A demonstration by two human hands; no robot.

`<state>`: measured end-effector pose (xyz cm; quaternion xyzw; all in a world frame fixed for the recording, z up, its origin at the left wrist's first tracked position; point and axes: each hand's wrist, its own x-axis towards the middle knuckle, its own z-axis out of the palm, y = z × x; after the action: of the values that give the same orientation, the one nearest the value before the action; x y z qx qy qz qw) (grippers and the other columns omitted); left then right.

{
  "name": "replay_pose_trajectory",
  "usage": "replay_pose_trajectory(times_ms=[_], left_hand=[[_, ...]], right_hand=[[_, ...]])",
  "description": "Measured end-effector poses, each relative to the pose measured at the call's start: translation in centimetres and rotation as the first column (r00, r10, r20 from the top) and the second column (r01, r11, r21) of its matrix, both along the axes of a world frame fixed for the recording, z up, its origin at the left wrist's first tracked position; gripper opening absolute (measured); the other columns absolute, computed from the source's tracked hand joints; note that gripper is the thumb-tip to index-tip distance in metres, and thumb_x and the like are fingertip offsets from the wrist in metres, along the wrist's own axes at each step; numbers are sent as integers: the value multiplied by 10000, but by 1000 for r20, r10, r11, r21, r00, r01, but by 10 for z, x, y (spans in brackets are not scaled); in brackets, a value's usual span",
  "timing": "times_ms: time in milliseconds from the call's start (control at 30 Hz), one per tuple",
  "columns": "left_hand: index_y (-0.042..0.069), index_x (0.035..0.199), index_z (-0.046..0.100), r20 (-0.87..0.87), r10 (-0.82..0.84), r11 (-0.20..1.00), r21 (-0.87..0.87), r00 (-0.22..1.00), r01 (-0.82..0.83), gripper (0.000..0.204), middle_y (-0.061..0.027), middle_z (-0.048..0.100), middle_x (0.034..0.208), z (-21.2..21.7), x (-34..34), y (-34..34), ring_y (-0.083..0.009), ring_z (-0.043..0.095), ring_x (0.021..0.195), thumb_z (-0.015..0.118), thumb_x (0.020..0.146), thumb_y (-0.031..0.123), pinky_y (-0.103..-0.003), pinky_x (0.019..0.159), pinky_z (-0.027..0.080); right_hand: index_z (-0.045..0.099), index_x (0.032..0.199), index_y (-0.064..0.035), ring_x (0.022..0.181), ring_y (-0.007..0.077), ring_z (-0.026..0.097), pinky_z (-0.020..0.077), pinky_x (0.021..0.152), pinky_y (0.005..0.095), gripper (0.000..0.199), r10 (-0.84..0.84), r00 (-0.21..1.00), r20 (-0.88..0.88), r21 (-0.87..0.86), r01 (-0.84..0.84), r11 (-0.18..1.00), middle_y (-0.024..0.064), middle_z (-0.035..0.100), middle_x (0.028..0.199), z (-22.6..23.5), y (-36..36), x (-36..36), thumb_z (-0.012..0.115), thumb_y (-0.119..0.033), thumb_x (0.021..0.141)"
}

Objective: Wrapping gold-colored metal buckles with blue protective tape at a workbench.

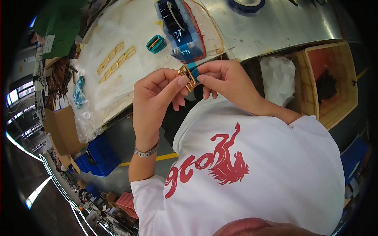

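Note:
My left hand [155, 92] pinches a gold-coloured metal buckle [186, 73] between thumb and fingers. My right hand [232, 80] closes its thumb and forefinger on a strip of blue tape [192, 66] lying against the buckle's right side. The tape runs up to the front of a grey-blue tape dispenser [188, 39] just beyond my hands. To the left of the dispenser sits a small bundle [156, 44] wrapped in blue-green tape. Farther left, several gold buckles lie in two slanting rows [121, 63] on the whitish table covering [138, 23].
A roll of dark blue tape [246, 6] lies on the metal tabletop [283, 27]. On the right stands an open wooden box [334, 106] beside white plastic sheeting [278, 78]. Crumpled clear plastic [87, 118], a cardboard box [63, 128] and a blue bin [100, 157] are at the left.

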<state>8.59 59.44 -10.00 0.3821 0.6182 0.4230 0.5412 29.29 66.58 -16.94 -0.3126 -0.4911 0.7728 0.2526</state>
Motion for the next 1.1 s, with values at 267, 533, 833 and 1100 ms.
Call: replay_pose_trajectory(times_ms=[267,533,833,1100], left_hand=[[-23,1033,765,-17,-23,999,-29,1000,22,150,-35,744,825,-11,1,7,-67,658,635,759,1052,126,-206,543,496],[-14,1022,761,-34,-56,998,-3,998,56,143,-17,738,828,-23,0,13,-55,643,648,765,1049,126,-204,549,488],[-6,1039,766,-124,-10,1000,5,992,11,131,-5,743,861,-32,4,10,-49,633,694,783,1034,124,-208,599,486],[-46,1257,759,168,59,997,-60,984,-49,305,-54,776,1061,-54,4,1,-112,680,944,805,1017,137,-262,857,546]], right_hand=[[751,1324,13,775,85,712,546,664,239,312,36,999,-19,-25,-37,999,45,794,969,1,-5,4,638,-63,1044],[740,1265,59,798,81,706,580,726,247,301,-8,999,-48,-80,4,997,72,800,945,3,-7,0,757,-72,994],[761,1184,69,830,57,705,563,729,235,292,-53,999,-9,19,53,998,73,805,948,-12,-8,-5,804,-105,953],[759,1186,72,836,77,722,575,732,241,277,-73,997,-26,62,75,995,80,809,973,-18,-9,-5,782,-107,977]])
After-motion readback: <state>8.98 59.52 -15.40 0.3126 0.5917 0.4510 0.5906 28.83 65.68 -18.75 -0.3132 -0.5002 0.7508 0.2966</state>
